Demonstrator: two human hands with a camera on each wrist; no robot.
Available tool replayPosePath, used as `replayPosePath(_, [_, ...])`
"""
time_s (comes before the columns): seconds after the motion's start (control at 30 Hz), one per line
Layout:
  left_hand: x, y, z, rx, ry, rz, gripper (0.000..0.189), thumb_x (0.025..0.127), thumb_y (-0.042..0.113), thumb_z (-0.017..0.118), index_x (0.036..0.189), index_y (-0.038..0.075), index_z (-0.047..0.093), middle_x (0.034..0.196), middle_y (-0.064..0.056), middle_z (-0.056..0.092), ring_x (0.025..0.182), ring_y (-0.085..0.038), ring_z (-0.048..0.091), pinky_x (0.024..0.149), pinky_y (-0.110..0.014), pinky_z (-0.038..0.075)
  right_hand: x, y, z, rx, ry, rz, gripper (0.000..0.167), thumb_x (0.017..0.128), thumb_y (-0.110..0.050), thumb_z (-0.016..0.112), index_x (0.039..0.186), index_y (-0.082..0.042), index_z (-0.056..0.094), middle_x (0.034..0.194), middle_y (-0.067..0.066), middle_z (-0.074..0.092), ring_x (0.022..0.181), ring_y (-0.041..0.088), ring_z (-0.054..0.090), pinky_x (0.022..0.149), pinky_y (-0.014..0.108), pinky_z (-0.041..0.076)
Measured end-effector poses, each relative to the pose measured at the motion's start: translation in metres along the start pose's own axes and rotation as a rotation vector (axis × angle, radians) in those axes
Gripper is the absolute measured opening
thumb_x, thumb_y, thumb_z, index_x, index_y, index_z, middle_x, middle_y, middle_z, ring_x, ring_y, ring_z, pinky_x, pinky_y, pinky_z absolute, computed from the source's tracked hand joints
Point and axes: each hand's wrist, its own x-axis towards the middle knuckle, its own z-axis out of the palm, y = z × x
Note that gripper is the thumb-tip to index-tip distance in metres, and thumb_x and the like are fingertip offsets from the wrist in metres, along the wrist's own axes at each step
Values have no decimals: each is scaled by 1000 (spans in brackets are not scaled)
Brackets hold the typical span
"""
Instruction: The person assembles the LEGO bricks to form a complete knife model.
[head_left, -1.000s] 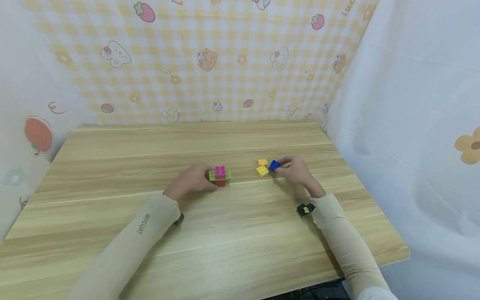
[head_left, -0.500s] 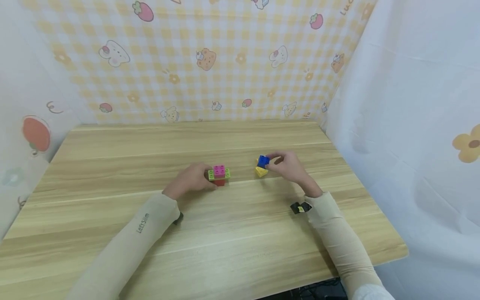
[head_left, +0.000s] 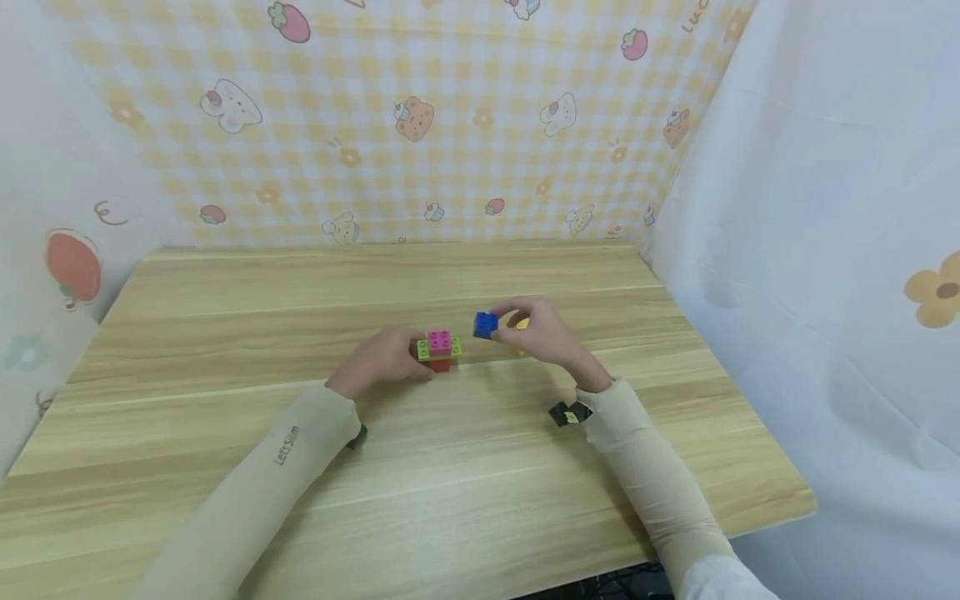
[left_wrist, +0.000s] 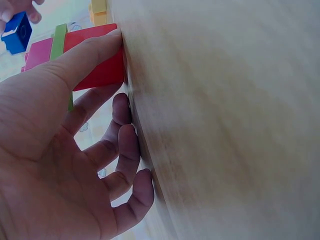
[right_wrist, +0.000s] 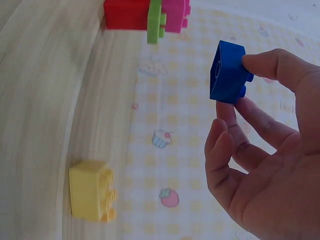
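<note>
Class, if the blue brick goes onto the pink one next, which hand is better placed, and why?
Probably the right hand: it pinches the blue brick studs-up near the pink brick, whose top is bare. The left hand grips the red brick lower down.

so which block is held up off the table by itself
The blue block, held above the table by the right grip. The red block, green block and pink block are stacked together; the yellow blocks sit on the table.

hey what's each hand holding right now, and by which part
The right hand holds the blue brick, pinched by two opposite sides. The left hand holds the brick stack by its red bottom brick.
</note>
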Motion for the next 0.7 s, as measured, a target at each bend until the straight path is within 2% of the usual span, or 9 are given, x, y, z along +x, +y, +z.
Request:
replayPosePath(0.23, [0,-2,1,-14,11,18,45,80,29,84,119,12,68,104,-2,70,93,-21,62,88,-44,48,17,-8,25,35,-72,-39,35,84,-18,76,117,-7,70,111,8,68,94,23,62,64,31,53])
replayPosePath(0.43, [3,-2,1,-31,5,47,47,80,29,84,122,14,69,100,-2,69,91,-22,61,83,-43,48,24,-13,38,64,-95,-83,33,85,-13,75,117,-6,70,116,7,68,95,24,62,68,31,54])
replayPosePath(0.57, [3,-4,1,-27,7,41,55,79,31,84,129,16,66,103,-1,69,92,-21,60,84,-42,48,27,-15,42,63,-103,-101,32,85,-11,75,116,-6,70,118,7,68,95,24,63,69,32,54])
replayPosePath(0.7, [4,-6,1,-27,6,36,53,79,32,84,127,17,67,99,-1,69,89,-22,60,80,-40,48,31,-15,45,68,-116,-102,31,86,-12,75,116,-8,71,117,5,69,94,23,63,70,32,54])
